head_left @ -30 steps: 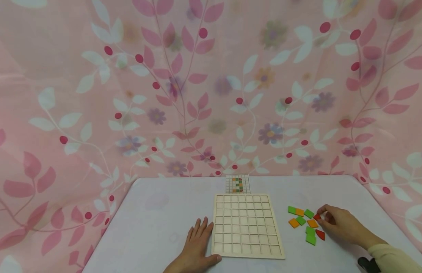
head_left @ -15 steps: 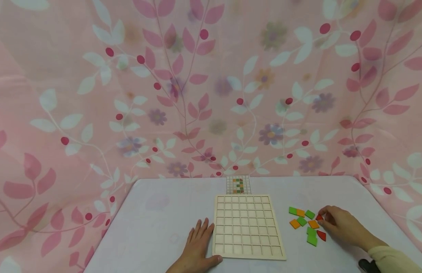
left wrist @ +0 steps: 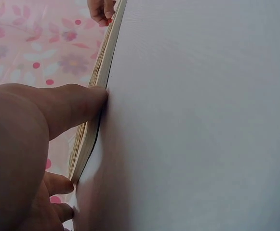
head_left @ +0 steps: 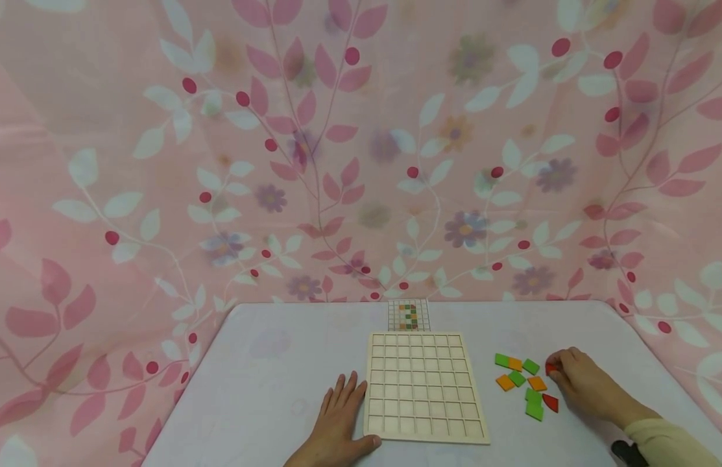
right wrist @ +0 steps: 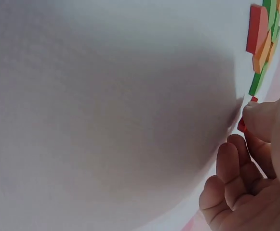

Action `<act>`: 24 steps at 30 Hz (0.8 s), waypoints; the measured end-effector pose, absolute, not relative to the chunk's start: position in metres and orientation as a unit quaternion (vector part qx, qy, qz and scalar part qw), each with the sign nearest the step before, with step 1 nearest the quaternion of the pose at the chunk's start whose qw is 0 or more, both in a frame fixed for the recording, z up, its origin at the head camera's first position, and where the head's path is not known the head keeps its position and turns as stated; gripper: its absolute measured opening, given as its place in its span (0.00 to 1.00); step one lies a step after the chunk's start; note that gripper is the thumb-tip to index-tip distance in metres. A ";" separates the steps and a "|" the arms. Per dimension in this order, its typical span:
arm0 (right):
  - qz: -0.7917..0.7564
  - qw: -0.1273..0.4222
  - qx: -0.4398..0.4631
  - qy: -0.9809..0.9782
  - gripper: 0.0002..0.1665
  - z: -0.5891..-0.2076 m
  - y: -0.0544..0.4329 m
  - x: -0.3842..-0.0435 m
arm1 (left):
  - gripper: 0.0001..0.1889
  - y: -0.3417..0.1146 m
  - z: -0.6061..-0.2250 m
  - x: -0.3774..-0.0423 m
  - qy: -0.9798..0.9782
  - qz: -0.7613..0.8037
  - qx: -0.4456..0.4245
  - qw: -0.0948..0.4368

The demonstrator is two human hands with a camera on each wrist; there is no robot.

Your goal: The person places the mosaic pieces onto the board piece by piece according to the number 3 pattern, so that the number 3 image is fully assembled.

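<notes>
A red curved-edge tile (head_left: 551, 368) is pinched between the thumb and fingers of my right hand (head_left: 593, 388), low over the table at the right. The right wrist view shows only part of that red tile (right wrist: 242, 126); the thumb hides the rest. My left hand (head_left: 337, 425) lies with fairly straight fingers along the left edge of a pale wooden grid board (head_left: 419, 438). In the left wrist view its thumb (left wrist: 89, 103) touches the board's side. Another red tile (head_left: 551, 403) lies flat near my right hand, beside green tiles (head_left: 534, 410) and orange tiles (head_left: 537, 384).
Behind the board lies a gridded card (head_left: 409, 316) with a pattern of coloured squares. A dark object (head_left: 628, 453) sits under the right sleeve (head_left: 670, 441). The white table (head_left: 267, 376) ends at a pink floral cloth (head_left: 337, 162).
My right hand has shifted slightly right with the red tile, drawing it away from the neighbouring green and orange tiles. The left hand stays at the board's edge.
</notes>
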State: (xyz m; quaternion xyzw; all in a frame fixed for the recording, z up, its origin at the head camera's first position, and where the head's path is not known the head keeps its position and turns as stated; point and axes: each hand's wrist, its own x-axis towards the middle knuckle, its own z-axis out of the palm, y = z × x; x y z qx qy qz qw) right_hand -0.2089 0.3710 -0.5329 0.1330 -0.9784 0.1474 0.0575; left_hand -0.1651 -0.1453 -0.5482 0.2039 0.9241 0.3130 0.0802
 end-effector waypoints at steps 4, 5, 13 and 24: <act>0.129 0.087 0.149 -0.976 0.13 -0.530 0.370 -0.208 | 0.54 -0.145 -0.548 -0.164 0.923 0.319 0.203 0.077; 0.125 0.094 0.153 -0.976 0.14 -0.529 0.369 -0.208 | 0.54 -0.145 -0.548 -0.164 0.922 0.321 0.204 0.076; 0.121 0.156 0.191 -0.961 0.16 -0.518 0.352 -0.210 | 0.54 -0.144 -0.550 -0.163 0.923 0.321 0.200 0.075; 0.124 0.169 0.218 -0.953 0.15 -0.499 0.320 -0.222 | 0.54 -0.145 -0.551 -0.165 0.916 0.337 0.204 0.071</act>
